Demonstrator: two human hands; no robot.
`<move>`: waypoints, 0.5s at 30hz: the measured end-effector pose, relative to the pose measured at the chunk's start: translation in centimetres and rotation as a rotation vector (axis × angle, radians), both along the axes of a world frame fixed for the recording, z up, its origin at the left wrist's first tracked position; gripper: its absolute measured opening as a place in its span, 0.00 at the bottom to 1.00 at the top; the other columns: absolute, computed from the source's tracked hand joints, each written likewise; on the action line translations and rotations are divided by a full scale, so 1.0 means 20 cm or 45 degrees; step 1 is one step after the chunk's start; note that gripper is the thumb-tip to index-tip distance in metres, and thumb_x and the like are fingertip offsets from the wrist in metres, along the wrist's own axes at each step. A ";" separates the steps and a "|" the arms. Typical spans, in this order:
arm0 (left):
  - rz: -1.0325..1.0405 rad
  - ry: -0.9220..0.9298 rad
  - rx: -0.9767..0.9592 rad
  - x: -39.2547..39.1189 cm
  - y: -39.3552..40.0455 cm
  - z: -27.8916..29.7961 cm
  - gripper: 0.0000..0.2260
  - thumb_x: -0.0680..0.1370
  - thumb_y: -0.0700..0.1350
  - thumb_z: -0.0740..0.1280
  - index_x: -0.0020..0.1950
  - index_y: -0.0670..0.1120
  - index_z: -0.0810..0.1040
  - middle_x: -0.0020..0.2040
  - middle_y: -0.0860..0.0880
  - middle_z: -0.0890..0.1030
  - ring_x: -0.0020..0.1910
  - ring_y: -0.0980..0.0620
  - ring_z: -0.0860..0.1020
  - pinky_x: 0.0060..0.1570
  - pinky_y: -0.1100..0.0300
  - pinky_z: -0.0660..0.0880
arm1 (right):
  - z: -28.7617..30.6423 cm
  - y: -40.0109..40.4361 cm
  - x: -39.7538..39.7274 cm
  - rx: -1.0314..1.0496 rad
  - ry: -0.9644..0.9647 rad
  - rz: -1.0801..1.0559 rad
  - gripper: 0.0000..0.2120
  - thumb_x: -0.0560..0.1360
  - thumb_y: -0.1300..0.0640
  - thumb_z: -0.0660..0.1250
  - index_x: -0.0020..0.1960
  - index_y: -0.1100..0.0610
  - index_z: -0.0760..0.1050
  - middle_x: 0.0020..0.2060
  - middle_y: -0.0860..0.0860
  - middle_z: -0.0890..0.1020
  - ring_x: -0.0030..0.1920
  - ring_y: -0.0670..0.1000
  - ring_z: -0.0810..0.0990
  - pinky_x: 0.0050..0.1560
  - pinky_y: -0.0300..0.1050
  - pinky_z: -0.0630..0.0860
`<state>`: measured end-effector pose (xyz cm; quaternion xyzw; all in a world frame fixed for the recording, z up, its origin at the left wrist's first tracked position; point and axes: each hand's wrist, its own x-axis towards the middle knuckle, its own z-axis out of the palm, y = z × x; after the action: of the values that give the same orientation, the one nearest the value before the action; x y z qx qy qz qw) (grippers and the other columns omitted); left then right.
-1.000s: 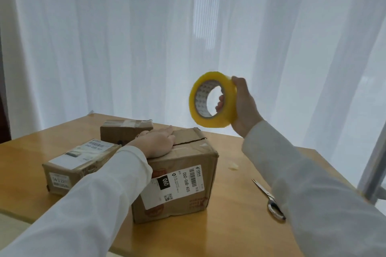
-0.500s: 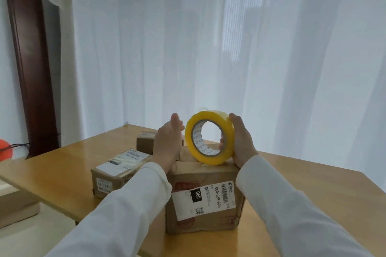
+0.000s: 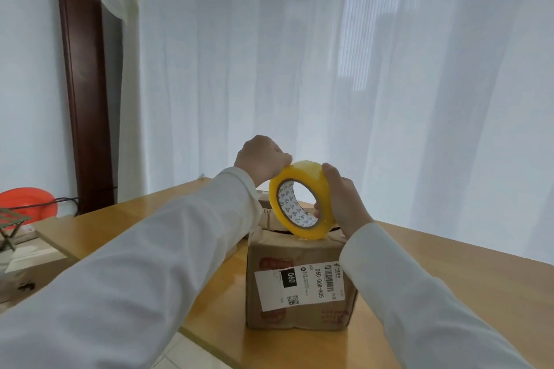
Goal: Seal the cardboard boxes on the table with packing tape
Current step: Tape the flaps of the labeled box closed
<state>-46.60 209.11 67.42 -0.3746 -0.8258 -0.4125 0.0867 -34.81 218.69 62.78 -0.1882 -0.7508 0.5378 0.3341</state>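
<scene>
R hand [image 3: 344, 203] is gripping tape roll [image 3: 301, 199] above box [image 3: 299, 281] nr worktop [image 3: 449, 272] front edge; L hand [image 3: 260, 158] fingers are pinching roll's top. Risk: tape end tearing or sticking crooked if pulled off-line.

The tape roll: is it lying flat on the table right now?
No: the tape roll stands on edge above the cardboard box, held by the right hand while the left hand pinches its top rim.
</scene>
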 end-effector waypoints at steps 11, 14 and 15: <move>0.199 -0.101 0.237 -0.03 -0.11 -0.08 0.14 0.75 0.44 0.60 0.30 0.39 0.71 0.28 0.44 0.74 0.29 0.46 0.69 0.33 0.59 0.67 | -0.09 0.04 0.03 0.042 0.001 0.432 0.24 0.66 0.37 0.64 0.44 0.57 0.80 0.36 0.49 0.85 0.38 0.49 0.84 0.38 0.39 0.77; 0.146 -0.511 0.461 -0.05 -0.17 -0.13 0.13 0.74 0.43 0.61 0.32 0.41 0.78 0.31 0.44 0.80 0.32 0.44 0.78 0.44 0.55 0.77 | -0.09 0.05 0.01 0.054 0.069 0.368 0.30 0.60 0.35 0.70 0.52 0.56 0.77 0.45 0.51 0.84 0.48 0.52 0.84 0.45 0.40 0.78; 0.160 -0.624 0.510 -0.06 -0.19 -0.16 0.12 0.75 0.42 0.61 0.33 0.42 0.78 0.32 0.44 0.80 0.34 0.43 0.79 0.44 0.54 0.78 | -0.09 0.06 0.01 0.053 0.091 0.349 0.33 0.58 0.34 0.71 0.54 0.55 0.77 0.47 0.51 0.84 0.50 0.52 0.83 0.49 0.42 0.78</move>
<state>-47.84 205.28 64.14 -0.1878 -0.7460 -0.6387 -0.0174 -34.60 219.82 60.96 -0.0576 -0.7679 0.5692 0.2880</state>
